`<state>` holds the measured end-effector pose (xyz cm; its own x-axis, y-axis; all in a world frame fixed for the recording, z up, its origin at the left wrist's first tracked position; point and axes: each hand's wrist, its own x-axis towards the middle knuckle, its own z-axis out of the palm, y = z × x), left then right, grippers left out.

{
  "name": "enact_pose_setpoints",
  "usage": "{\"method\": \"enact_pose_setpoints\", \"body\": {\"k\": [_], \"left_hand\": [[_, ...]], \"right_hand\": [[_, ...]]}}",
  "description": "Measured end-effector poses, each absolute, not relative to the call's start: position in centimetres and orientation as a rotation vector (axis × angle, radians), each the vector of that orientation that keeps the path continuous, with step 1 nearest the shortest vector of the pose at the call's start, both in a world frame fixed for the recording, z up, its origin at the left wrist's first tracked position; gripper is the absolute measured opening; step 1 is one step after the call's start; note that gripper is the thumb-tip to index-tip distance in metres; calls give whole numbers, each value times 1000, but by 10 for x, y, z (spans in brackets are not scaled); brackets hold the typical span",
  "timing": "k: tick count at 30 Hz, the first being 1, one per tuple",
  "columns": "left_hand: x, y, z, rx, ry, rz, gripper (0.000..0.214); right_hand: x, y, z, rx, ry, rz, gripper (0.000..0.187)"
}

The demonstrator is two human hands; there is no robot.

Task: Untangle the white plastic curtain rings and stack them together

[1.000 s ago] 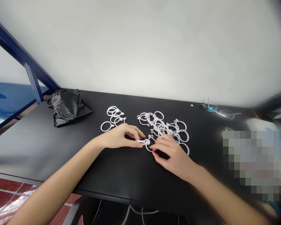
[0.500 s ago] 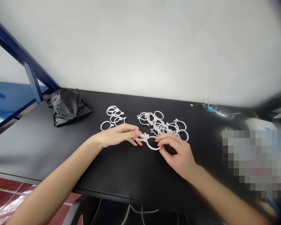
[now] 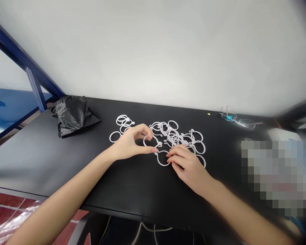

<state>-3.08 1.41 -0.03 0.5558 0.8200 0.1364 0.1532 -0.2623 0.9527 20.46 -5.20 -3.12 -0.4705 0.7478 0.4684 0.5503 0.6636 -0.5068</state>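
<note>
My left hand (image 3: pixel 132 141) is closed on a white curtain ring (image 3: pixel 144 143), fingers on its far side and the thumb at its near edge. Just below and to the right, my right hand (image 3: pixel 187 163) pinches a second white curtain ring (image 3: pixel 163 165) by its right side. The small eyelets of the two rings are close together near my left thumb; whether they touch I cannot tell. Beyond my right hand lies a heap of white curtain rings (image 3: pixel 173 137), partly hidden by its fingers. A smaller group of rings (image 3: pixel 122 119) rests behind my left hand.
A crumpled black plastic bag (image 3: pixel 72 117) sits at the left back of the black table (image 3: pixel 132 190). Eyeglasses (image 3: pixel 241 121) lie at the right back, by the white wall (image 3: pixel 153 61). A blue metal frame (image 3: pixel 28 68) stands at the left.
My left hand has turned, its fingers now arched above the thumb, and its ring shows more fully. Both held rings are now further apart. Another ring now shows beside my right hand.
</note>
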Motion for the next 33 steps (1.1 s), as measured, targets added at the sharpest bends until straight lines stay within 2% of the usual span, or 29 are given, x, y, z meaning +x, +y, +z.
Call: {"method": "enact_pose_setpoints", "body": {"k": [7,12,22,25,28,33], "left_hand": [[-21,4,-2,1868,709,942,31],[-12,-4,-3,1831,694,927,31],[-13,-7,-7,1740,770,852,37],[-13,-9,-5,1761,771,842,39],[-17,-5,2,1913,787,798,30],[-42,17,7,2462,1176,740,28]], "right_hand": [[198,-57,-23,-1053,-1931,378,25],[198,-60,-23,-1061,-1830,471,13],[197,-61,-21,-1039,-1827,466,11],[197,-61,-19,-1017,-1845,470,12],[197,-61,-19,-999,-1851,470,14],[199,-56,-24,-1007,-1956,425,27]]}}
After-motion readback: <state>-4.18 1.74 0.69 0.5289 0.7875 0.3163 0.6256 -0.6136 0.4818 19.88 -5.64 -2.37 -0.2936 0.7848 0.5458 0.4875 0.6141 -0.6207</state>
